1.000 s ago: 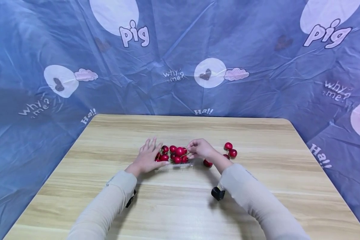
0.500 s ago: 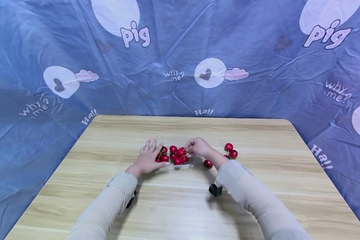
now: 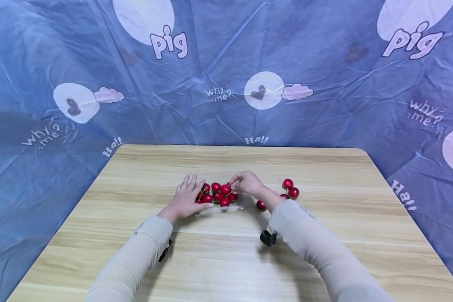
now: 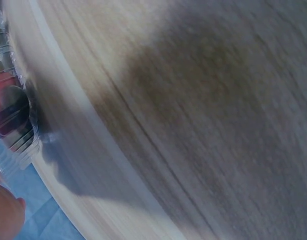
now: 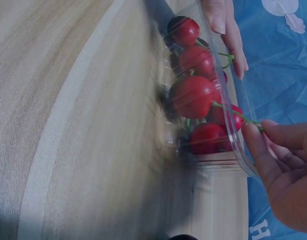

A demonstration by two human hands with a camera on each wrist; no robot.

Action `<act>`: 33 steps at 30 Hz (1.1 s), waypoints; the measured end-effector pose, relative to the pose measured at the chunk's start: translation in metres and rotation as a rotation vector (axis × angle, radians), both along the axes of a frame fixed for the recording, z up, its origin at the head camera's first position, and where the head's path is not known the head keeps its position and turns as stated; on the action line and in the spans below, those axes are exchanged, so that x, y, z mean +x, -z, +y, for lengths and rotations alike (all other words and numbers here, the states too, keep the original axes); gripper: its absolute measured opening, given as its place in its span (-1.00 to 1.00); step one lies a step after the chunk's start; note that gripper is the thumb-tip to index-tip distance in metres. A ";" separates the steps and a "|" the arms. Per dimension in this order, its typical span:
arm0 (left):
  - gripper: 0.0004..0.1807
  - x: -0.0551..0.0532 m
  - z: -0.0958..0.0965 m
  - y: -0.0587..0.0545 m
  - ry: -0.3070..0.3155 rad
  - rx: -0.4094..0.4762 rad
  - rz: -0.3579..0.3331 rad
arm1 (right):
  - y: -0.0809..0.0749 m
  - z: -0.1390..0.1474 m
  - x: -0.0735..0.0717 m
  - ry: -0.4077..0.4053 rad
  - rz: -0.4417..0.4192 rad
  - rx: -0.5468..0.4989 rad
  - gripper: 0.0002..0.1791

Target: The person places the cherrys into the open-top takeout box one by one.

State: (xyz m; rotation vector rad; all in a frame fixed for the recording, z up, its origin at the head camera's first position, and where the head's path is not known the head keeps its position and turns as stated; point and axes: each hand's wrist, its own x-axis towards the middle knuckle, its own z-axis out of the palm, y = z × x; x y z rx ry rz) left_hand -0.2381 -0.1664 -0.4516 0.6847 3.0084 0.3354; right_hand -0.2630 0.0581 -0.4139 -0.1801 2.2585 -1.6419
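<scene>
The bare right hand [image 3: 246, 183] has slid a little toward the light wooden table's [image 3: 226, 251] left edge, over the clear plastic box [image 3: 231, 208] near the middle. It pinches a thin green stem [image 5: 235, 112], so its round red cherry [image 5: 191, 96] is inside; hanging or resting, I can't tell. The bare left hand [image 3: 186, 196], fingers spread, hides the box's left end.

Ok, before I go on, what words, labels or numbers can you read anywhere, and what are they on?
"pig": blue backdrop, twice in the head view.
"why me?": same backdrop, three times.
"Ha!!": same backdrop, three times.
"H": on the backdrop in the right wrist view.
Left sleeve and right sleeve: small marks, too small to read.
Clear container and cherries: no readable text.
</scene>
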 end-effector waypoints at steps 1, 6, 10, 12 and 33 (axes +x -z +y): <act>0.04 0.000 0.000 0.000 0.000 -0.002 0.000 | 0.000 -0.001 0.000 0.006 -0.001 0.000 -0.84; 0.04 -0.001 0.000 -0.001 0.000 0.006 -0.004 | 0.000 -0.003 0.000 0.030 -0.004 0.006 -0.86; 0.03 -0.002 0.000 -0.001 0.002 0.010 -0.006 | -0.002 -0.003 0.000 0.042 -0.001 0.006 -0.86; 0.02 -0.002 0.000 -0.001 0.004 0.006 -0.002 | -0.003 -0.003 0.000 0.047 -0.005 -0.001 -0.85; 0.00 0.000 -0.002 -0.008 0.009 0.000 0.004 | -0.006 0.024 0.011 0.083 -0.093 -0.161 -0.75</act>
